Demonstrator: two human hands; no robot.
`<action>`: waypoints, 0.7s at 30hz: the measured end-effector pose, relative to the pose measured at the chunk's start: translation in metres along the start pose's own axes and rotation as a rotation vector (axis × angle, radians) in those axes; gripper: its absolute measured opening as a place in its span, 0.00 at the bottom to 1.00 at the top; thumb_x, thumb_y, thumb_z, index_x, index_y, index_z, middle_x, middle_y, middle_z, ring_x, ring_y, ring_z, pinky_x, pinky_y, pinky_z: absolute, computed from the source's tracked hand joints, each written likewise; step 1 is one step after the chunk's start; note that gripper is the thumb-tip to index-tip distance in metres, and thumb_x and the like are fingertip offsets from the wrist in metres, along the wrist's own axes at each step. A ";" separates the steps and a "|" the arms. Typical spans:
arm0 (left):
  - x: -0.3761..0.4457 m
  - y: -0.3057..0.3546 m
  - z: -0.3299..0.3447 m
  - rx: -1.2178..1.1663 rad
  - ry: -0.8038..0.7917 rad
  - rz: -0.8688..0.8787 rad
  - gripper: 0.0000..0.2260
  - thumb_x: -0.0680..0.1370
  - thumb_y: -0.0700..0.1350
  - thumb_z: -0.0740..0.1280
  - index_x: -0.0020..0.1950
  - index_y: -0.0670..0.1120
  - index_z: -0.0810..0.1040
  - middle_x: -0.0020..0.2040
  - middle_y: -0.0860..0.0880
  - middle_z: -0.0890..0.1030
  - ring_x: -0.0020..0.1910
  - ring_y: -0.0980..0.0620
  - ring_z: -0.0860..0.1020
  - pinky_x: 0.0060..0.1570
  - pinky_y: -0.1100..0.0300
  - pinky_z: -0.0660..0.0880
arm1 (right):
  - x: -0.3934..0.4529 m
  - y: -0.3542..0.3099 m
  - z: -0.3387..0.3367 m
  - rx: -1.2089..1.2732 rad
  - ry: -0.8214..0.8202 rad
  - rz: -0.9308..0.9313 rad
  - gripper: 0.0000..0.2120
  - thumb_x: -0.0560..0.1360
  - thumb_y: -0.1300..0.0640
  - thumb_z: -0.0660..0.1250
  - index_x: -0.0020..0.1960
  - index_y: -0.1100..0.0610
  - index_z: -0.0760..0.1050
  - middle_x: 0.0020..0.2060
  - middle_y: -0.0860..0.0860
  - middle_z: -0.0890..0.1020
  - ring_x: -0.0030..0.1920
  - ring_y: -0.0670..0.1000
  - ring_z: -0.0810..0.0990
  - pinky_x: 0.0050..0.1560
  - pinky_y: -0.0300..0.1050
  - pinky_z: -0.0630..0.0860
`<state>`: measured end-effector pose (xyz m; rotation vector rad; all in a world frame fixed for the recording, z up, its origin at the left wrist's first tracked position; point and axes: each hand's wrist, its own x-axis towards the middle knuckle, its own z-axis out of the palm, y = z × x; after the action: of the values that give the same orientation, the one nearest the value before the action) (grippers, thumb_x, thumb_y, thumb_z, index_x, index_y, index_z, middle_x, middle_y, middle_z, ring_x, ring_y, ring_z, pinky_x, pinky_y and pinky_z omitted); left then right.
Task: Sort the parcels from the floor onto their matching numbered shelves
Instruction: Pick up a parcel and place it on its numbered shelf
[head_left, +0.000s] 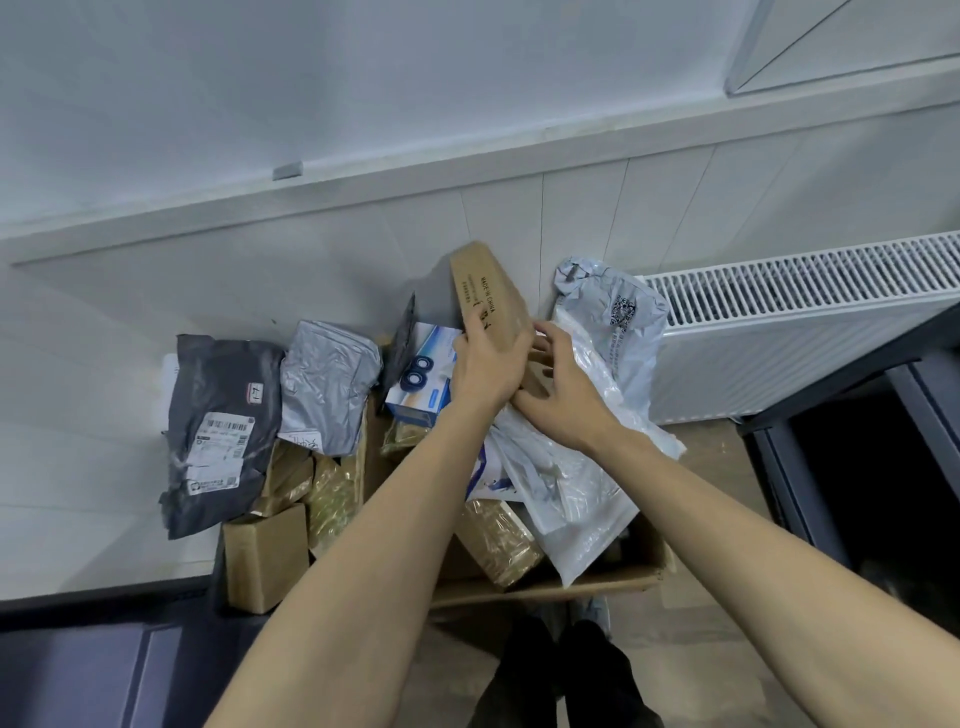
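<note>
Pale floor tiles and a white wall frame the pile; I take the large open cardboard carton (597, 579) on the floor as my landmark. A white radiator (800, 322) stands beyond its far right corner, and dark shelving frames (831, 467) flank it on either side.

My left hand (491, 366) has its fingers wrapped round the lower end of a slim brown box (485, 291), which stands nearly upright above the carton's far edge, printed side towards me. I judge it is held this way so its marking can be read before shelving; no shelf number is legible to me. My right hand (558, 387), fingers curved, touches the box's lower right edge and a brown piece below it. Whether that grip is closed on anything I cannot tell.

Inside the carton lie white plastic mailers (571, 483), a tape-wrapped brown parcel (498, 535) and a blue-and-white product box (423, 376) at the far side. A grey-white bag (618, 322) rises against the wall behind its far right corner.

Left of the carton, a dark grey mailer (218, 431) with labels lies on the floor, a silver mailer (324, 384) just beside it, and small brown boxes (270, 556) sit touching the carton's left wall. Most parcels remain unsorted.
</note>
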<state>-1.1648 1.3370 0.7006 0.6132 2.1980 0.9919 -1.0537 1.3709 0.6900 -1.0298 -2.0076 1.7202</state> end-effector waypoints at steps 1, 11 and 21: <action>0.001 -0.005 -0.004 0.003 0.010 -0.006 0.38 0.71 0.64 0.65 0.77 0.54 0.56 0.71 0.44 0.67 0.66 0.44 0.72 0.67 0.45 0.70 | 0.002 0.000 0.002 0.021 -0.026 0.005 0.37 0.74 0.63 0.69 0.76 0.53 0.53 0.65 0.45 0.71 0.59 0.37 0.74 0.57 0.31 0.72; 0.003 -0.052 -0.036 0.148 0.049 -0.152 0.26 0.77 0.47 0.65 0.74 0.49 0.63 0.67 0.43 0.61 0.68 0.41 0.64 0.68 0.48 0.64 | 0.016 0.019 0.018 -0.500 0.026 0.260 0.25 0.79 0.52 0.60 0.73 0.61 0.62 0.68 0.58 0.67 0.68 0.59 0.65 0.67 0.51 0.65; -0.013 -0.076 -0.046 0.087 0.014 -0.179 0.23 0.79 0.43 0.63 0.73 0.46 0.63 0.67 0.45 0.74 0.66 0.43 0.72 0.66 0.46 0.70 | 0.022 0.023 0.029 -0.333 0.014 0.424 0.20 0.80 0.50 0.60 0.62 0.65 0.65 0.57 0.59 0.75 0.53 0.59 0.76 0.46 0.46 0.68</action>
<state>-1.1998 1.2611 0.6692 0.4405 2.2728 0.8141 -1.0803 1.3649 0.6565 -1.6739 -2.2362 1.5800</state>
